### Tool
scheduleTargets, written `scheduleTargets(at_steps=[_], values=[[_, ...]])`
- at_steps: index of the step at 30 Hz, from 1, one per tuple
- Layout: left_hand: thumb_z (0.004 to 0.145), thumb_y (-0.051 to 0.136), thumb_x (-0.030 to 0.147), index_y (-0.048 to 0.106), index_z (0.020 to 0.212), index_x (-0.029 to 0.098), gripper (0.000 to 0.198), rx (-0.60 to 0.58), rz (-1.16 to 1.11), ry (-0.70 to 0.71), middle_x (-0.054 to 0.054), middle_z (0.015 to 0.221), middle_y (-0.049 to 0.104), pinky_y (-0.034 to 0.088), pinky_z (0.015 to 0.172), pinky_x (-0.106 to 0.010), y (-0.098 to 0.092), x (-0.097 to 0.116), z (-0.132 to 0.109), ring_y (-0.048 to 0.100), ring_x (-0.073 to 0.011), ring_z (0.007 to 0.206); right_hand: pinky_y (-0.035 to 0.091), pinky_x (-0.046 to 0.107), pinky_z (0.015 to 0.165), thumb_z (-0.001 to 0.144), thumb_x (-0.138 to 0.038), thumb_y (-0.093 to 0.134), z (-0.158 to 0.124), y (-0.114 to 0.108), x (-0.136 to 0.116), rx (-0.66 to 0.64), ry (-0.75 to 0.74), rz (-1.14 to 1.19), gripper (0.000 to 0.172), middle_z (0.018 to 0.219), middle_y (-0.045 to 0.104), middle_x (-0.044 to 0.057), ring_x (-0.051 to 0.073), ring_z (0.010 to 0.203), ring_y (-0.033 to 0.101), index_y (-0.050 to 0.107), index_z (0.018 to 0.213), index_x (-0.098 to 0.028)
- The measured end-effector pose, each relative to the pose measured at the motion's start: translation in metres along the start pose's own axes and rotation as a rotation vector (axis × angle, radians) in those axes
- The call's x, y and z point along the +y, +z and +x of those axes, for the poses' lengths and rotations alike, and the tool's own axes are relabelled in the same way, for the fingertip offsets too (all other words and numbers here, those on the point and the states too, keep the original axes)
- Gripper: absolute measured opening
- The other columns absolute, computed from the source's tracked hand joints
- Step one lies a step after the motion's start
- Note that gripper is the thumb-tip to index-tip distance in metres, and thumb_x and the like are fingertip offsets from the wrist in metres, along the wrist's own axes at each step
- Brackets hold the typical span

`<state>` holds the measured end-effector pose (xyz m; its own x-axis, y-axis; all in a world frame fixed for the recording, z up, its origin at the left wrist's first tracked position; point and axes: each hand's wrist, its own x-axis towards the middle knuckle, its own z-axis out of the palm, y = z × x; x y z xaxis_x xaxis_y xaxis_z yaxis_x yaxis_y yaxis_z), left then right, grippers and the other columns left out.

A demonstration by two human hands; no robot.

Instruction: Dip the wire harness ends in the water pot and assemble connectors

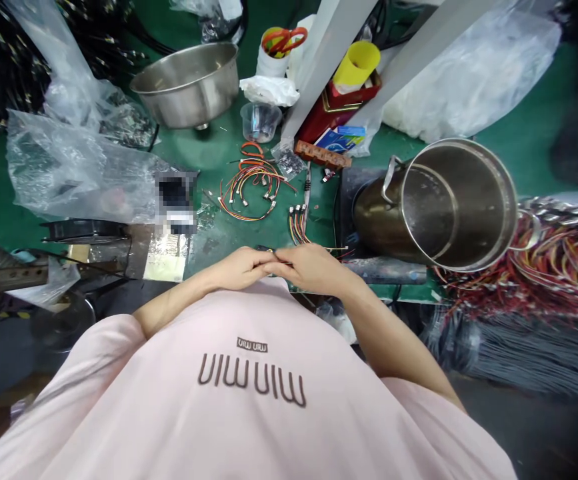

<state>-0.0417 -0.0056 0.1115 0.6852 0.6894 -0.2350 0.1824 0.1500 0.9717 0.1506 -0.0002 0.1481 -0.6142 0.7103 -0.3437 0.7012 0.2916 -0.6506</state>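
My left hand (243, 267) and my right hand (309, 267) meet at the front edge of the green table, close against my pink shirt. Their fingers are closed and come together, and whatever is in them is too small or hidden. A small dark piece (265, 249) shows just beyond the fingertips. Near my right hand lies a bunch of short coloured wires (297, 223) with metal-looking connector ends. Farther back is a loose coil of red, yellow and black wires (249, 193) with small connectors. Orange-handled scissors (253, 152) lie at the back of that coil.
A tall metal pot (383, 220) stands to the right, beside a heap of red and yellow wires (543, 280). At the back left is a steel basin (189, 93). Clear plastic bags (83, 173) spread on the left. A white post (323, 60) rises behind the wires.
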Motion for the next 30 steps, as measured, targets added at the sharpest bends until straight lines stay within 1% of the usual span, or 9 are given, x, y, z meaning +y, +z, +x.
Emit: scheduleTargets(at_steps=[3, 6, 8, 10, 13, 16, 20, 24, 30], values=[[0.082, 0.062, 0.033, 0.071, 0.075, 0.018, 0.019, 0.044, -0.016, -0.019, 0.001, 0.063, 0.059, 0.038, 0.064, -0.024, -0.005, -0.004, -0.005, 0.049, -0.0129, 0.062, 0.039, 0.027, 0.063, 0.098, -0.048, 0.036, -0.016, 0.005, 0.005, -0.057, 0.017, 0.23, 0.047, 0.064, 0.059, 0.002, 0.014, 0.06, 0.053, 0.061, 0.07, -0.019], [0.079, 0.068, 0.033, 0.074, 0.086, 0.019, 0.017, 0.245, -0.108, 0.007, -0.004, 0.086, 0.069, 0.044, 0.078, -0.026, -0.01, -0.021, -0.006, 0.06, -0.0171, 0.085, 0.039, 0.025, 0.06, 0.098, -0.047, 0.034, -0.036, 0.014, 0.004, 0.116, 0.032, 0.351, 0.045, 0.064, 0.058, 0.001, 0.013, 0.059, 0.051, 0.061, 0.074, -0.02], [0.079, 0.07, 0.038, 0.073, 0.1, 0.021, 0.027, 0.369, -0.275, 0.003, -0.008, 0.11, 0.069, 0.046, 0.088, -0.028, -0.01, -0.034, -0.005, 0.061, -0.0193, 0.102, 0.038, 0.025, 0.059, 0.098, -0.048, 0.034, -0.047, 0.022, 0.002, 0.206, 0.066, 0.337, 0.044, 0.064, 0.058, 0.001, 0.013, 0.057, 0.05, 0.064, 0.08, -0.021], [0.081, 0.066, 0.048, 0.067, 0.115, 0.021, 0.043, 0.329, -0.532, -0.089, -0.011, 0.118, 0.067, 0.05, 0.084, -0.031, -0.008, -0.042, -0.001, 0.064, -0.0198, 0.098, 0.038, 0.026, 0.06, 0.098, -0.048, 0.035, -0.056, 0.031, 0.0, 0.235, 0.091, 0.283, 0.043, 0.067, 0.06, 0.002, 0.015, 0.059, 0.052, 0.066, 0.083, -0.022], [0.082, 0.063, 0.055, 0.059, 0.125, 0.019, 0.056, 0.165, -0.822, -0.231, -0.011, 0.099, 0.071, 0.053, 0.064, -0.029, -0.004, -0.045, 0.004, 0.066, -0.0158, 0.069, 0.039, 0.027, 0.063, 0.098, -0.049, 0.037, -0.063, 0.044, 0.001, 0.214, 0.093, 0.21, 0.042, 0.075, 0.066, 0.005, 0.017, 0.066, 0.058, 0.067, 0.085, -0.023], [0.081, 0.07, 0.044, 0.065, 0.116, 0.016, 0.045, 0.233, -0.869, -0.223, -0.006, 0.081, 0.07, 0.049, 0.055, -0.022, -0.001, -0.04, 0.008, 0.06, -0.0094, 0.055, 0.04, 0.027, 0.066, 0.098, -0.049, 0.039, -0.067, 0.051, 0.006, 0.15, 0.092, 0.207, 0.041, 0.08, 0.069, 0.006, 0.018, 0.071, 0.062, 0.068, 0.086, -0.023], [0.074, 0.078, 0.033, 0.07, 0.099, 0.014, 0.032, 0.295, -0.808, -0.182, -0.003, 0.076, 0.069, 0.048, 0.054, -0.019, 0.002, -0.032, 0.01, 0.059, -0.007, 0.056, 0.042, 0.026, 0.07, 0.096, -0.045, 0.046, -0.07, 0.053, 0.008, 0.079, 0.104, 0.323, 0.033, 0.089, 0.071, 0.005, 0.018, 0.078, 0.063, 0.069, 0.095, -0.021], [0.067, 0.083, 0.034, 0.069, 0.086, 0.014, 0.031, 0.311, -0.754, -0.166, 0.001, 0.066, 0.066, 0.049, 0.054, -0.019, 0.007, -0.028, 0.009, 0.06, -0.007, 0.054, 0.042, 0.025, 0.061, 0.092, -0.041, 0.052, -0.066, 0.058, 0.002, 0.258, 0.167, 0.489, 0.028, 0.077, 0.065, 0.001, 0.013, 0.063, 0.056, 0.063, 0.107, -0.02], [0.059, 0.086, 0.044, 0.064, 0.077, 0.014, 0.041, 0.298, -0.702, -0.127, 0.003, 0.058, 0.063, 0.045, 0.051, -0.019, 0.014, -0.029, 0.01, 0.056, -0.0067, 0.05, 0.037, 0.022, 0.048, 0.086, -0.033, 0.053, -0.051, 0.061, -0.012, 0.423, 0.292, 0.702, 0.017, 0.063, 0.055, -0.003, 0.009, 0.047, 0.049, 0.059, 0.082, -0.018]])
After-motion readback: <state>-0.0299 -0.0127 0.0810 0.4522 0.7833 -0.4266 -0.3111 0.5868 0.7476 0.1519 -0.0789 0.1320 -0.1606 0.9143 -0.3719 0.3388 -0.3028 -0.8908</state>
